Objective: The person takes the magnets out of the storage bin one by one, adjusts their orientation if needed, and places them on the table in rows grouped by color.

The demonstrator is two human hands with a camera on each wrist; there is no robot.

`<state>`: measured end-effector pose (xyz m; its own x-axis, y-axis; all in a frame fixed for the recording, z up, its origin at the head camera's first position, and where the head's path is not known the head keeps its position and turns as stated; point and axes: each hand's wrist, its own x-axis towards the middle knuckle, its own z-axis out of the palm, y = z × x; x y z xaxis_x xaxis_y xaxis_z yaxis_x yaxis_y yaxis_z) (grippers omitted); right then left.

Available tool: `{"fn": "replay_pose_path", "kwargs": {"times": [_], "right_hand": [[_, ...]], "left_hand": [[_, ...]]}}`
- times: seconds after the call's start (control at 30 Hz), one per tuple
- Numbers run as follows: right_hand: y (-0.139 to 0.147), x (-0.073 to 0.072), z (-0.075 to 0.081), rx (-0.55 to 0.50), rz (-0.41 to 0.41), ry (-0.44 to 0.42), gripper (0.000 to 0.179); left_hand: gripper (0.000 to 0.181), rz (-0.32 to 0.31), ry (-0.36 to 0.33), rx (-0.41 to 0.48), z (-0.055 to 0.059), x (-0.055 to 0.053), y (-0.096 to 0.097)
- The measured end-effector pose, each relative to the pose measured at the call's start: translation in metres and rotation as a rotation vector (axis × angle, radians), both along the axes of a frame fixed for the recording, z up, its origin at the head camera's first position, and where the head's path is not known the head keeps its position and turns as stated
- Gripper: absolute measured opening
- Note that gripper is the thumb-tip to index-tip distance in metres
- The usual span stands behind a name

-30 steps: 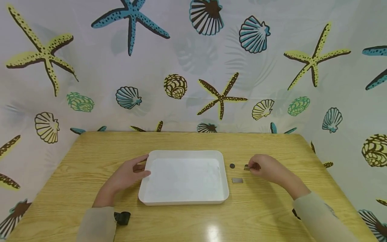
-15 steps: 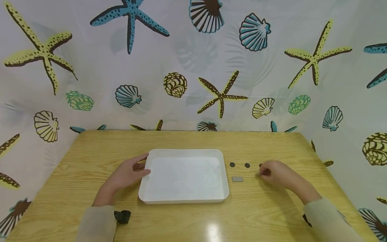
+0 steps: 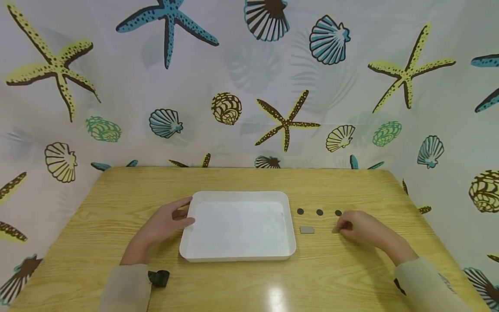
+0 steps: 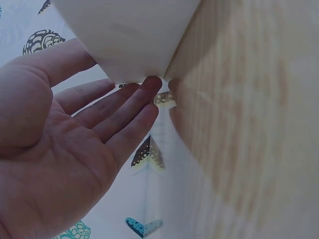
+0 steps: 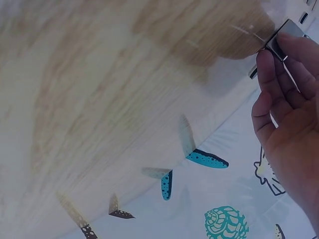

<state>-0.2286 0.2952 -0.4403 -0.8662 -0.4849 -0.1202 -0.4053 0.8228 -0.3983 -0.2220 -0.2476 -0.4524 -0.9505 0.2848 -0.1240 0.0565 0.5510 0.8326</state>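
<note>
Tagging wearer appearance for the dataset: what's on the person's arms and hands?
Both hands, left hand and right hand, are bare: no gloves, rings or markings visible. Each forearm wears a light beige long sleeve. A black wrist-mounted device sits at the left cuff, another dark piece under the right cuff.

Right wrist view. The right hand (image 5: 289,129) enters from the right edge, palm towards the camera, its fingers (image 5: 266,74) curled upward. Their tips pinch a small flat grey metal piece (image 5: 279,40) near the upper right corner; the piece is rectangular, with a dark edge, and lies at or just above the worktop (image 5: 99,74); contact cannot be told. The worktop, pale wood with visible grain, fills the upper left and is blurred. Below it runs a white curtain (image 5: 209,189) printed with a blue starfish arm, brown starfish tips and a teal shell.
</note>
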Motion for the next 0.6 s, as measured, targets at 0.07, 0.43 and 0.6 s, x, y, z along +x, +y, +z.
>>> {"fn": "replay_pose_path", "kwargs": {"times": [0.07,0.43,0.6], "right_hand": [[0.001,-0.0008,-0.0009,0.002,0.005,0.008,0.008],[0.0058,0.0,-0.0004,-0.007,-0.006,0.02,0.009],[0.0056,0.0001,-0.0021,-0.005,-0.033,0.017,0.01]], "left_hand": [[0.074,-0.001,0.004,0.001,-0.0001,-0.0004,-0.0001],[0.074,0.001,0.01,-0.009,-0.0004,0.0,-0.0001],[0.074,-0.004,0.007,0.002,0.0003,0.0006,-0.0002]]}}
